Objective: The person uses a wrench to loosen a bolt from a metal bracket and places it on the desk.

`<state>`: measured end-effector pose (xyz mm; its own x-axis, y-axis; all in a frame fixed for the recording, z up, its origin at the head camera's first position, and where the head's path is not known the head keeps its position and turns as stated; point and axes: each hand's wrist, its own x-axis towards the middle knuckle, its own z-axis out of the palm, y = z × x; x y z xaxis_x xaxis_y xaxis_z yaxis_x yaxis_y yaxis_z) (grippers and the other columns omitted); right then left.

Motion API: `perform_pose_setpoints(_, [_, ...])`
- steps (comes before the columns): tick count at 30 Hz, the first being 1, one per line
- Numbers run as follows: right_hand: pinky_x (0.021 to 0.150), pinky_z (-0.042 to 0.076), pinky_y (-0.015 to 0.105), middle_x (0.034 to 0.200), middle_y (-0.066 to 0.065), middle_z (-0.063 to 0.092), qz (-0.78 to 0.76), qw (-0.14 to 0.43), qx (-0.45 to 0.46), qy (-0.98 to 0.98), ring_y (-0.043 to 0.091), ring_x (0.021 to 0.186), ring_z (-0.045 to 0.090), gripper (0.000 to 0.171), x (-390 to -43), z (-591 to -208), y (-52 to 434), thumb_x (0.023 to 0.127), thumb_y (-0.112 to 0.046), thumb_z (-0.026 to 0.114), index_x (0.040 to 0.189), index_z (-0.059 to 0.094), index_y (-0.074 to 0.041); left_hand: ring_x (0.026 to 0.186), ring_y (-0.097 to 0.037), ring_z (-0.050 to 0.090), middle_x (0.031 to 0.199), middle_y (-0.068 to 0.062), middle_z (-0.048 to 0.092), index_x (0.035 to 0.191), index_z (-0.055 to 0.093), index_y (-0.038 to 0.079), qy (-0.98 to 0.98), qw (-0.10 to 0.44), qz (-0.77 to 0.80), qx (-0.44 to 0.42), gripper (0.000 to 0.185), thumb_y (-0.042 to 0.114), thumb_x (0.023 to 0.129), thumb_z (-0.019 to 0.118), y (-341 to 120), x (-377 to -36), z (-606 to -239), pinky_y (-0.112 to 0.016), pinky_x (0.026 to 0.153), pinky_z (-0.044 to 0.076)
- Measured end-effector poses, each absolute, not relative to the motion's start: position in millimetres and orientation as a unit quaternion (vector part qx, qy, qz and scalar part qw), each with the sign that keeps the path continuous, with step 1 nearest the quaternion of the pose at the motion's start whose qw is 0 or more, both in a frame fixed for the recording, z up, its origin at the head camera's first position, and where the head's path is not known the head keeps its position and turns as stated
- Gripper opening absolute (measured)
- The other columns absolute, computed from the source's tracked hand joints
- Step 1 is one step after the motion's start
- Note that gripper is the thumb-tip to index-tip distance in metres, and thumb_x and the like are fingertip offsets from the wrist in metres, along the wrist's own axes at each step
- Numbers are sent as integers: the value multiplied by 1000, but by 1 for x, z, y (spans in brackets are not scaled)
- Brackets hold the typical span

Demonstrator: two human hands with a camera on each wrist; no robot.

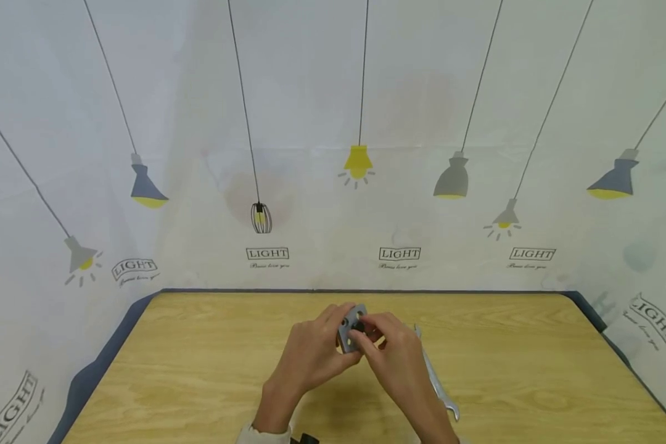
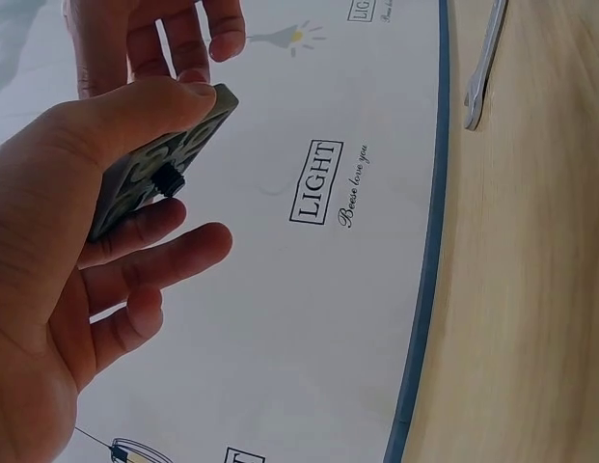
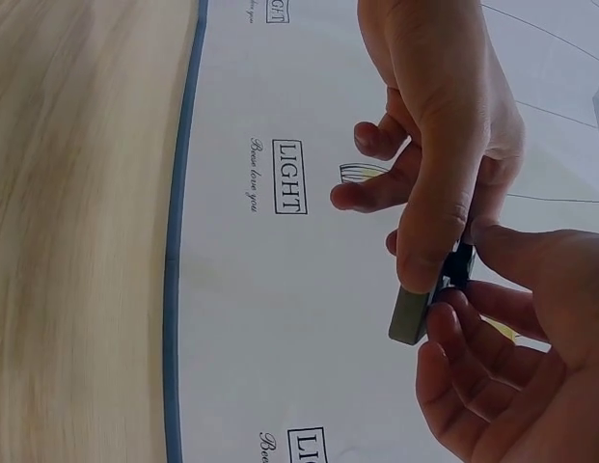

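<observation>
My left hand (image 1: 317,354) grips a small grey metal plate (image 1: 348,336) with round holes, held above the wooden table (image 1: 200,357). In the left wrist view its thumb presses the plate (image 2: 162,159) from above and a finger backs it from below. A small black bolt (image 2: 169,180) sticks out of the plate's underside. My right hand (image 1: 390,351) is at the plate's face, and its thumb and fingers pinch the black bolt (image 3: 460,262) beside the plate (image 3: 411,316).
A silver open-ended wrench (image 1: 436,377) lies on the table just right of my right hand, also seen as the wrench (image 2: 480,66) in the left wrist view. A printed white backdrop (image 1: 333,154) with lamp drawings surrounds the table's far and side edges.
</observation>
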<state>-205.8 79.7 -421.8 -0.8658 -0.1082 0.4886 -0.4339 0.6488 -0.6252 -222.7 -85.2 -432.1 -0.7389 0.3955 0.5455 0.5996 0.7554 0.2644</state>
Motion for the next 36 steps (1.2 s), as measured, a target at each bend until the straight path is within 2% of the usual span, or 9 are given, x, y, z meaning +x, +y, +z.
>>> perform_pose_setpoints(11, [59, 51, 21, 83, -3, 64, 396, 214, 144, -881, 6, 72, 61, 21, -210, -425, 75, 81, -18, 82, 98, 73, -8, 65, -3, 55, 110, 1, 68, 133, 58, 13, -910, 224, -220, -271, 64, 41, 79, 80, -87, -226, -434, -18, 55, 44])
perform_pose_setpoints(19, [57, 47, 18, 81, -5, 63, 377, 226, 140, -887, 5, 71, 60, 18, -209, -429, 75, 81, -18, 82, 94, 73, -10, 62, -1, 51, 111, 1, 68, 134, 57, 13, -910, 214, -227, -273, 65, 40, 79, 80, -87, -224, -436, -16, 53, 41])
perform_pose_setpoints(36, [58, 51, 22, 84, -4, 63, 392, 219, 166, -878, 4, 72, 60, 19, -205, -418, 79, 81, -15, 81, 98, 73, -9, 64, -1, 54, 109, 2, 68, 134, 57, 14, -905, 238, -211, -281, 67, 40, 78, 81, -87, -222, -428, -16, 53, 42])
